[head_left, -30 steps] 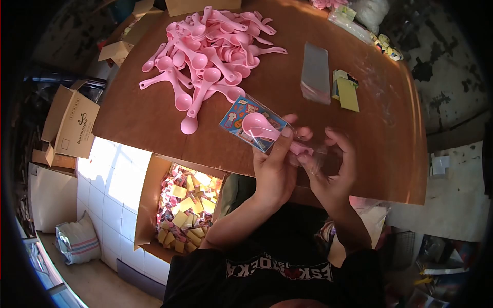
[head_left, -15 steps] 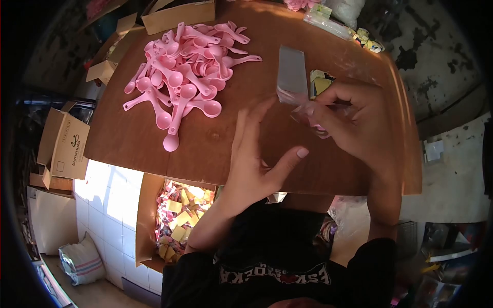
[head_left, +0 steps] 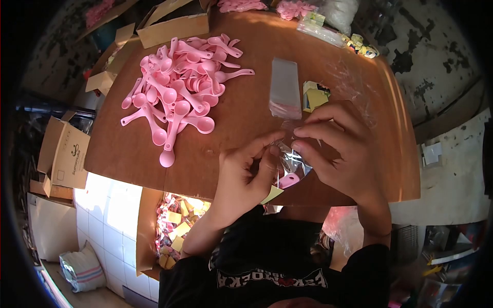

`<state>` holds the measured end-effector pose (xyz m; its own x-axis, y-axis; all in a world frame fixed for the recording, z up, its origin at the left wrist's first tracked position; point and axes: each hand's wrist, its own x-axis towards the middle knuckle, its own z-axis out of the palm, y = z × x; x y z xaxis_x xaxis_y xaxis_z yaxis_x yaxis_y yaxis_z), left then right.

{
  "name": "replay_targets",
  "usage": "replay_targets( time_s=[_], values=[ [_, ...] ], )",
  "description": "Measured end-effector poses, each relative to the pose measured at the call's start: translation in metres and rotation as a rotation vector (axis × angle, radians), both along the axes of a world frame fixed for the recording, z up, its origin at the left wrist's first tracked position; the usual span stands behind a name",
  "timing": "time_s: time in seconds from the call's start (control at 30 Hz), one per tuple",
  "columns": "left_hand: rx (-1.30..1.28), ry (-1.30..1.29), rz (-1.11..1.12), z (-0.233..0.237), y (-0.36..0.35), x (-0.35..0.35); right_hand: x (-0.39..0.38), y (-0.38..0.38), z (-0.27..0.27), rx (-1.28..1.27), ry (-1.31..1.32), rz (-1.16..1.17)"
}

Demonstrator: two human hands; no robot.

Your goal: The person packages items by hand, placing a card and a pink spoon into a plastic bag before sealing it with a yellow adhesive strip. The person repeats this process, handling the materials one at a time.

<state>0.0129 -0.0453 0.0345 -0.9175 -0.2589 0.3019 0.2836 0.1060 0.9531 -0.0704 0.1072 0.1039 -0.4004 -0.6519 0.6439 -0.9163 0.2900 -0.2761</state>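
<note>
My left hand [head_left: 244, 174] pinches a small clear plastic bag [head_left: 295, 162] between thumb and fingers, above the near edge of the table. Inside or behind the film shows the handle end of a pink measuring spoon [head_left: 289, 180], and a yellow paper card [head_left: 272, 194] sticks out below my left thumb. My right hand [head_left: 343, 149] has its thumb and fingertips at the bag's upper end, on the film. Just beyond lie a stack of flat clear bags [head_left: 284, 84] and a small pile of yellow cards [head_left: 315, 97]. Pink measuring spoons [head_left: 177, 87] are heaped to the left.
Below the table edge, an open carton [head_left: 148, 226] holds packed pieces with yellow cards. Another cardboard box [head_left: 174, 28] stands at the back left. Plastic-wrapped bundles [head_left: 321, 32] lie along the far edge, and loose clear film [head_left: 354, 87] lies on the right.
My left hand has gone from spread fingers to pinching the bag, and a pink spoon end and yellow card now show there. My right hand has moved slightly down. The view has shifted a little.
</note>
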Motion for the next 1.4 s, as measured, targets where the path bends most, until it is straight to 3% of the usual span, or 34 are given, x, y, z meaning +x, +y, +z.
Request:
replay_targets(
  time_s=[0.17, 0.33, 0.47, 0.53, 0.57, 0.63, 0.73, 0.8, 0.87, 0.9, 0.97, 1.03, 1.1, 1.17, 1.2, 1.27, 1.3, 1.37, 1.4],
  values=[
    [-0.125, 0.059, -0.012, 0.000, 0.004, 0.004, 0.000, 0.000, -0.005, 0.015, 0.079, -0.033],
    [-0.475, 0.117, -0.016, 0.003, 0.005, 0.009, 0.002, -0.001, -0.008, 0.041, 0.304, -0.065],
    [-0.382, 0.181, -0.072, 0.007, 0.003, 0.009, 0.002, 0.008, -0.008, 0.088, 0.244, -0.086],
    [-0.092, 0.117, -0.200, 0.006, -0.002, 0.014, -0.004, 0.015, 0.000, -0.163, -0.200, 0.125],
    [-0.089, 0.122, -0.206, 0.005, -0.002, 0.013, -0.008, 0.018, -0.001, -0.318, -0.374, 0.157],
    [-0.027, 0.334, 0.033, -0.005, -0.002, 0.011, -0.026, 0.032, 0.000, -0.555, -0.648, 0.290],
    [0.038, 0.273, 0.122, -0.010, -0.003, 0.012, -0.098, 0.082, 0.009, -0.656, -0.908, 0.694],
    [0.143, 0.301, 0.206, -0.010, 0.001, 0.006, -0.164, 0.125, -0.024, -0.685, -1.189, 0.596],
    [0.172, 0.263, 0.195, -0.009, 0.002, 0.007, -0.185, 0.143, -0.059, 0.270, -0.526, -0.874],
    [0.194, 0.229, 0.192, -0.007, 0.001, 0.006, -0.190, 0.152, -0.074, 0.269, -0.519, -0.876],
    [0.255, 0.250, 0.186, -0.015, 0.000, 0.000, -0.194, 0.164, -0.092, 0.002, 0.030, -0.942],
    [0.345, 0.219, 0.111, -0.022, -0.002, -0.003, -0.149, 0.128, -0.060, -0.003, 0.118, -0.905],
    [0.387, 0.218, 0.078, -0.022, 0.001, -0.006, -0.108, 0.091, -0.030, -0.084, -0.547, -0.698],
    [0.477, 0.209, 0.027, -0.013, 0.005, -0.008, -0.083, 0.071, -0.022, -0.153, -0.570, -0.188],
    [0.484, 0.236, 0.016, -0.012, 0.006, -0.008, -0.078, 0.070, -0.009, -0.155, -0.571, -0.183],
    [0.498, 0.240, 0.018, -0.011, 0.008, -0.008, -0.070, 0.072, 0.013, 0.293, -0.589, 0.378],
    [0.515, 0.244, 0.018, -0.010, 0.008, -0.007, -0.074, 0.079, 0.012, 0.292, -0.588, 0.384],
    [0.444, 0.252, 0.044, -0.012, 0.005, -0.005, -0.095, 0.106, 0.007, -0.118, -0.984, 0.693],
    [0.379, 0.259, 0.062, -0.013, 0.004, -0.004, -0.121, 0.117, 0.004, -0.208, -1.072, 0.379]
  ],
)
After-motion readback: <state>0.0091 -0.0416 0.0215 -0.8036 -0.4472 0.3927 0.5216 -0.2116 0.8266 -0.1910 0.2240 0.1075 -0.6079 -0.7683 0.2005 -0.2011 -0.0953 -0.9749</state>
